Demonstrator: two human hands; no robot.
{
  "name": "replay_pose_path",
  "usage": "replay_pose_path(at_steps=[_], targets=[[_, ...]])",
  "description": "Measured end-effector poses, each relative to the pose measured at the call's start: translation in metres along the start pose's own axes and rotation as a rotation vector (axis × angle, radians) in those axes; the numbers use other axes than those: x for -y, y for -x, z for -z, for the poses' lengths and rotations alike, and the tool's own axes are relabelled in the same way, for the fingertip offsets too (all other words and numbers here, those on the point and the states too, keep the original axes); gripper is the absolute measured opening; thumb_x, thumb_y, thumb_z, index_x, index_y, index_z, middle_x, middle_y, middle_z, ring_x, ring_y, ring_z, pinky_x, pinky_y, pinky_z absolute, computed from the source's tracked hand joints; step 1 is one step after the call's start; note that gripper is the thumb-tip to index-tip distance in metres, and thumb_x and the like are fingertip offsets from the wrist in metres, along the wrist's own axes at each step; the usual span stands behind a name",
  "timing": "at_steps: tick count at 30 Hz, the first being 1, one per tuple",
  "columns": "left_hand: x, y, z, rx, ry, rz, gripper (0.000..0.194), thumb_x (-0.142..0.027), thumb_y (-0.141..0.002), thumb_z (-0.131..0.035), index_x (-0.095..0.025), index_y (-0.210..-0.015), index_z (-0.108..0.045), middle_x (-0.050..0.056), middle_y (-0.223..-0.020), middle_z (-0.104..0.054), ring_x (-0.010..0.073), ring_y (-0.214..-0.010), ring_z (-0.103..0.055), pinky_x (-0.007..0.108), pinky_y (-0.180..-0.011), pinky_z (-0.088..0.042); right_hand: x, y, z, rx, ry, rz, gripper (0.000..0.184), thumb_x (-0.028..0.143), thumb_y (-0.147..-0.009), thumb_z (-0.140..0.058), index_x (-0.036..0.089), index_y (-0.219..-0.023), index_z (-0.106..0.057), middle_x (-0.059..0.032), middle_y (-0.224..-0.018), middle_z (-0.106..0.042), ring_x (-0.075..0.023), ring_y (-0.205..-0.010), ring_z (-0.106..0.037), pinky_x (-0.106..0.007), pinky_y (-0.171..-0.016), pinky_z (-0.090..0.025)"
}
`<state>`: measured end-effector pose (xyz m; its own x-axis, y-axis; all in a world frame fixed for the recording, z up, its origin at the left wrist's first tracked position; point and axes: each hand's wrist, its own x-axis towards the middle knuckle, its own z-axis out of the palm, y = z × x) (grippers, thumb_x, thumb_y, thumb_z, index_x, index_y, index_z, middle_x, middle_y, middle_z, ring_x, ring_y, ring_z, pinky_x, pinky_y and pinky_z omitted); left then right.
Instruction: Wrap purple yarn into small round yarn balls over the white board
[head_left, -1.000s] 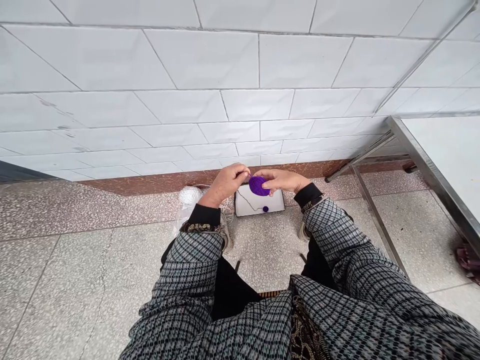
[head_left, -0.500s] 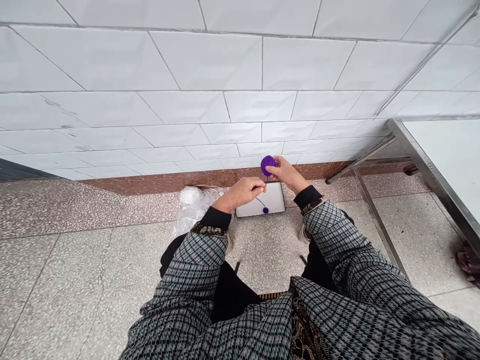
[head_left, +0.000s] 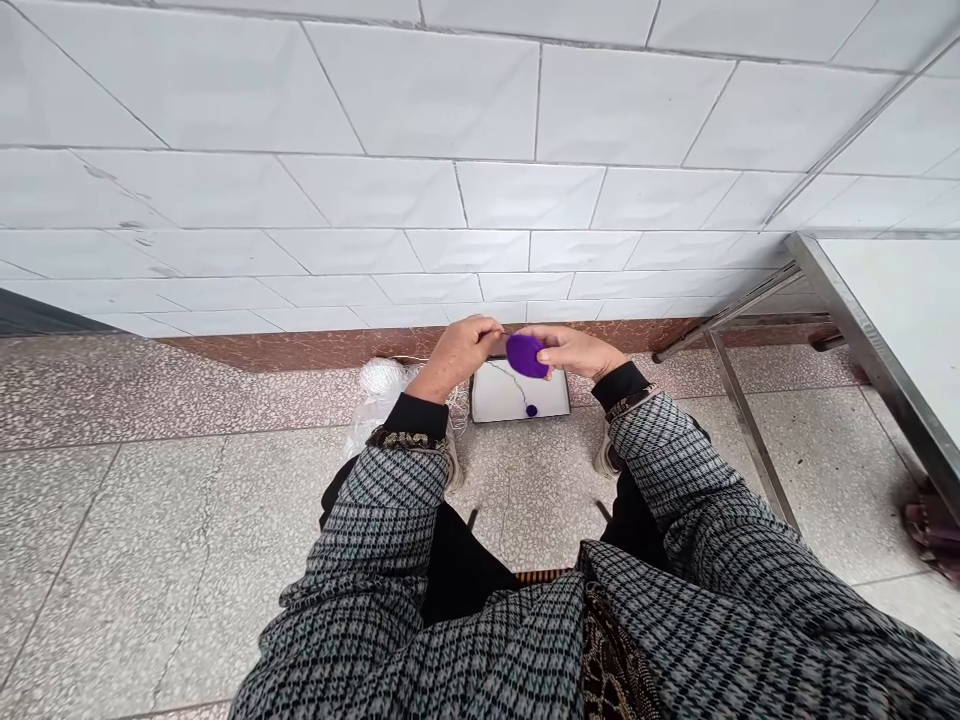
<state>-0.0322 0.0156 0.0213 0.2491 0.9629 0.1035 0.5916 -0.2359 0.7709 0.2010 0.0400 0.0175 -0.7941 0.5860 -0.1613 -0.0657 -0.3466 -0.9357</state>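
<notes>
My right hand (head_left: 576, 352) is closed round a purple ball of yarn (head_left: 526, 356), its thumb on the near side. Left of the ball, my left hand (head_left: 466, 345) is pinched on the strand of yarn (head_left: 513, 377), which trails down from it. Below both hands a shallow white box (head_left: 495, 400) with a dark rim lies on the floor. In it sits a small dark purple ball (head_left: 532, 411), where the strand ends.
White yarn (head_left: 382, 378) and a clear plastic bag (head_left: 364, 428) lie left of the box. A metal-framed table (head_left: 870, 330) stands at the right. The tiled wall (head_left: 450, 190) rises just beyond the box.
My right hand has tipped the purple ball and lowered it slightly. My left hand has moved up and left, from below the ball to beside it. The view has tilted slightly.
</notes>
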Motion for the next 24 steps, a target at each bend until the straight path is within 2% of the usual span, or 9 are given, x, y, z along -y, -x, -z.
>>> replay_pose_path(at_steps=[2,5,9,11,13,15,18,21,24], targets=[[0.000,0.000,-0.007,0.067,-0.001,0.020,0.020,-0.030,-0.090,-0.055,-0.020,-0.081,-0.070,0.006,-0.089,-0.076,0.0236,-0.088,-0.066,0.035,-0.084,-0.051,0.003,0.001,0.000,-0.096,-0.086,0.078,0.067,0.046,-0.069,-0.097,0.020,-0.120,-0.063,-0.0015,-0.099,-0.069,-0.0102,-0.071,-0.060,-0.022,-0.060,-0.053],[-0.004,0.002,-0.018,0.222,0.006,-0.043,0.021,-0.027,-0.090,-0.054,-0.020,-0.081,-0.071,0.005,-0.086,-0.076,0.0215,-0.083,-0.066,0.034,-0.082,-0.049,0.006,-0.002,0.002,-0.292,-0.158,0.151,0.065,0.041,-0.070,-0.096,0.022,-0.119,-0.057,0.0012,-0.092,-0.068,-0.0101,-0.068,-0.061,-0.023,-0.064,-0.055],[-0.012,0.006,-0.027,0.386,0.016,-0.151,0.022,-0.025,-0.092,-0.053,-0.020,-0.083,-0.072,0.004,-0.082,-0.074,0.0186,-0.077,-0.064,0.032,-0.079,-0.047,0.003,-0.011,0.003,-0.536,-0.107,0.122,0.049,0.029,-0.078,-0.087,0.021,-0.112,-0.052,0.0045,-0.082,-0.065,-0.0082,-0.061,-0.059,-0.021,-0.062,-0.053],[-0.013,0.006,-0.026,0.373,0.024,-0.172,0.022,-0.025,-0.093,-0.054,-0.020,-0.084,-0.073,0.005,-0.084,-0.075,0.0188,-0.079,-0.064,0.032,-0.080,-0.047,0.000,-0.013,0.002,-0.647,-0.006,0.045,0.041,0.020,-0.082,-0.079,0.021,-0.110,-0.050,0.0057,-0.081,-0.064,-0.0070,-0.057,-0.055,-0.020,-0.057,-0.049],[-0.013,0.007,-0.021,0.293,0.034,-0.170,0.021,-0.026,-0.093,-0.055,-0.020,-0.086,-0.074,0.006,-0.089,-0.076,0.0194,-0.083,-0.066,0.033,-0.082,-0.049,0.000,-0.014,0.001,-0.671,0.114,-0.063,0.036,0.014,-0.085,-0.075,0.021,-0.109,-0.049,0.0054,-0.081,-0.062,-0.0072,-0.057,-0.053,-0.019,-0.055,-0.047],[-0.012,0.006,-0.015,0.208,0.035,-0.155,0.020,-0.026,-0.093,-0.056,-0.019,-0.088,-0.074,0.007,-0.093,-0.077,0.0197,-0.086,-0.066,0.033,-0.084,-0.050,0.000,-0.012,-0.001,-0.601,0.240,-0.158,0.034,0.012,-0.085,-0.074,0.020,-0.109,-0.051,0.0026,-0.085,-0.063,-0.0086,-0.062,-0.055,-0.020,-0.057,-0.047],[-0.010,0.005,-0.006,0.116,0.030,-0.125,0.019,-0.025,-0.093,-0.055,-0.019,-0.086,-0.073,0.007,-0.093,-0.076,0.0200,-0.086,-0.066,0.034,-0.085,-0.051,0.000,-0.005,0.000,-0.381,0.375,-0.232,0.034,0.010,-0.082,-0.075,0.019,-0.108,-0.056,-0.0020,-0.093,-0.065,-0.0116,-0.071,-0.058,-0.022,-0.059,-0.049],[-0.009,0.004,0.002,0.027,0.036,-0.095,0.020,-0.025,-0.092,-0.053,-0.019,-0.084,-0.071,0.007,-0.093,-0.075,0.0210,-0.089,-0.067,0.035,-0.089,-0.052,-0.002,0.001,0.005,-0.031,0.347,-0.226,0.041,0.015,-0.078,-0.080,0.018,-0.112,-0.059,-0.0033,-0.099,-0.064,-0.0125,-0.075,-0.058,-0.022,-0.060,-0.050],[-0.009,0.002,0.003,-0.001,0.058,-0.051,0.021,-0.026,-0.091,-0.053,-0.018,-0.085,-0.071,0.007,-0.095,-0.076,0.0216,-0.092,-0.067,0.036,-0.091,-0.052,-0.005,0.006,0.010,0.277,0.230,-0.116,0.053,0.029,-0.077,-0.088,0.016,-0.120,-0.059,-0.0035,-0.103,-0.065,-0.0125,-0.081,-0.058,-0.024,-0.067,-0.052]])
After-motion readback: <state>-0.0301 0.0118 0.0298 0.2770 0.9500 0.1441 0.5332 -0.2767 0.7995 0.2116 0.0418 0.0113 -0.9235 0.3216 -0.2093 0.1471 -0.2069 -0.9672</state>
